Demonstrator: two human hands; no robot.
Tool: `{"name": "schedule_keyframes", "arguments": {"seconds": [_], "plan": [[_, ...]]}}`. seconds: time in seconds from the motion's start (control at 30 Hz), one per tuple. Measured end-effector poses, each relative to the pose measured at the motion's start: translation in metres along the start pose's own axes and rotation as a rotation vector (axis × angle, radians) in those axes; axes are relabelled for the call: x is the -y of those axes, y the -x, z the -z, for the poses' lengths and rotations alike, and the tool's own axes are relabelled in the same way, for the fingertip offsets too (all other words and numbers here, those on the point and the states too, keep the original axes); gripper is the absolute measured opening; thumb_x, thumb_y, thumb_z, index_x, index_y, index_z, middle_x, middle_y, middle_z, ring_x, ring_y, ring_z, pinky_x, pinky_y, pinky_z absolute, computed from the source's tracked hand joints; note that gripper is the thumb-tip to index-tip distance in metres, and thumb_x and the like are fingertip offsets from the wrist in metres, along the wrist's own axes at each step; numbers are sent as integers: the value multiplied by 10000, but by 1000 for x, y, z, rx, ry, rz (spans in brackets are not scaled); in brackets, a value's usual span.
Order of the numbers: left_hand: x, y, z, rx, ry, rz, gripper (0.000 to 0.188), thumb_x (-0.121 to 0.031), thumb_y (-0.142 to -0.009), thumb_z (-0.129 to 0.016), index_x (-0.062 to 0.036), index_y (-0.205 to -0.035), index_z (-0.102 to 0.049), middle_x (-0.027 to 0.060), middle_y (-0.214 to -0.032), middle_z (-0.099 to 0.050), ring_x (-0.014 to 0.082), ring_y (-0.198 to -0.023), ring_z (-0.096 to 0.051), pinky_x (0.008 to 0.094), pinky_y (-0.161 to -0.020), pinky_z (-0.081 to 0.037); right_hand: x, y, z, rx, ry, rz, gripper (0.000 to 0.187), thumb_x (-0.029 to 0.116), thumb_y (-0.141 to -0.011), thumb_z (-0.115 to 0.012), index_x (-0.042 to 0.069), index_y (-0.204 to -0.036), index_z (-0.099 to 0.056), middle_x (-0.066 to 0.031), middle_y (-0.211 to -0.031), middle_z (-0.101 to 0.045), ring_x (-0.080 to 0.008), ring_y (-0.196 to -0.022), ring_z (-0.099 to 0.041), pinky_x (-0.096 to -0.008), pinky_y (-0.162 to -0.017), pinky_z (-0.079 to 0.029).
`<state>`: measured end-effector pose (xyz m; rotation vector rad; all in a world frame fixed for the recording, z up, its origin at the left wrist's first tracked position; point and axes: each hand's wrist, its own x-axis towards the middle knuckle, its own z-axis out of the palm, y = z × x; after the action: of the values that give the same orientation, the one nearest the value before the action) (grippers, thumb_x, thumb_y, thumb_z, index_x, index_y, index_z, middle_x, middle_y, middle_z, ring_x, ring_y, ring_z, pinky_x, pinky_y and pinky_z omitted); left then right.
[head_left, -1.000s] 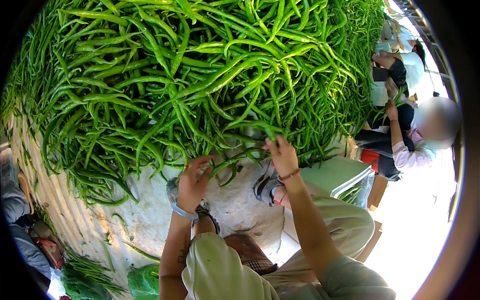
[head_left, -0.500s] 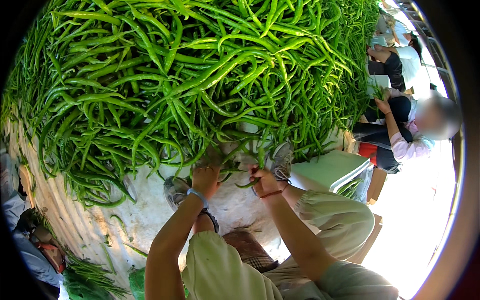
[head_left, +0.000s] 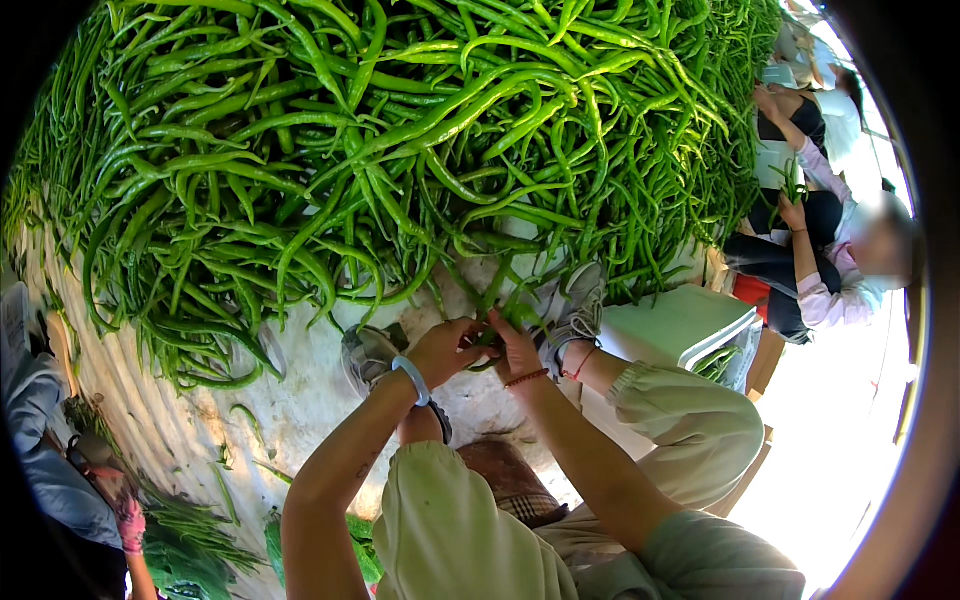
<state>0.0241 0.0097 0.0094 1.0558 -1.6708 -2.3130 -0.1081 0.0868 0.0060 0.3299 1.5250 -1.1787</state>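
Note:
A big heap of long green chili peppers (head_left: pixel 400 150) fills the far side, its near edge just beyond my hands. My right hand (head_left: pixel 517 350) is closed round a few chili peppers (head_left: pixel 515 310), whose ends stick out past the fingers. My left hand (head_left: pixel 445 350), with a pale bangle at the wrist, meets it from the left, fingers bent and pinching at the same small bunch. The exact grip of the left fingertips is partly hidden. Both hands are low between my shoes, above the pale ground sheet.
A white foam box (head_left: pixel 660 325) holding some chilies stands right of my right shoe (head_left: pixel 580 305). Stray chilies (head_left: pixel 225 490) lie on the sheet (head_left: pixel 310 400) at left. A person in pink (head_left: pixel 840 270) sits at far right holding chilies; a pink-gloved hand (head_left: pixel 130 525) shows at lower left.
My left hand has drawn back from the heap's edge and come against my right hand at the bunch. The view has shifted slightly. At lower left a pink-gloved hand has appeared.

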Motion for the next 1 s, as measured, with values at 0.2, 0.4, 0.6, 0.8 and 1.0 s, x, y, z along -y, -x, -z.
{"name": "schedule_keyframes", "arguments": {"seconds": [0.2,0.4,0.6,0.8,1.0], "plan": [[6,18,35,-42,228,92,197,-57,-809,-552,19,-989,-578,113,-786,-638,139,-702,-627,238,-637,-490,25,-9,50,-215,313,258,276,227,-786,-584,39,-987,-566,-64,-753,-594,-115,-518,-489,-212,-453,-369],[4,52,52,11,-498,144,227,-58,-766,-543,-62,-983,-611,116,-801,-632,233,-705,-617,299,-644,-482,36,-30,37,-209,329,361,182,30,-781,-532,70,-951,-584,0,-565,-477,-79,-421,-416,-214,-385,-355],[18,65,53,-69,-784,-8,180,-44,-710,-568,-92,-857,-660,88,-794,-628,260,-723,-594,336,-639,-468,40,-56,-29,-73,688,409,258,4,-730,-541,19,-986,-573,-67,-682,-595,-118,-480,-520,-237,-436,-422],[-27,51,44,-494,-289,-107,101,-49,-689,-588,-71,-770,-643,103,-794,-623,258,-737,-587,320,-673,-462,27,-95,-65,-26,1068,455,345,135,-717,-647,-48,-987,-536,-138,-814,-627,-160,-540,-596,-274,-453,-449],[-10,46,41,-610,541,-116,175,52,-748,-568,-7,-909,-533,73,-852,-592,153,-800,-601,255,-686,-483,42,-41,-41,121,1096,407,339,227,-701,-683,20,-956,-602,-152,-794,-625,-212,-587,-597,-315,-547,-464]]}}
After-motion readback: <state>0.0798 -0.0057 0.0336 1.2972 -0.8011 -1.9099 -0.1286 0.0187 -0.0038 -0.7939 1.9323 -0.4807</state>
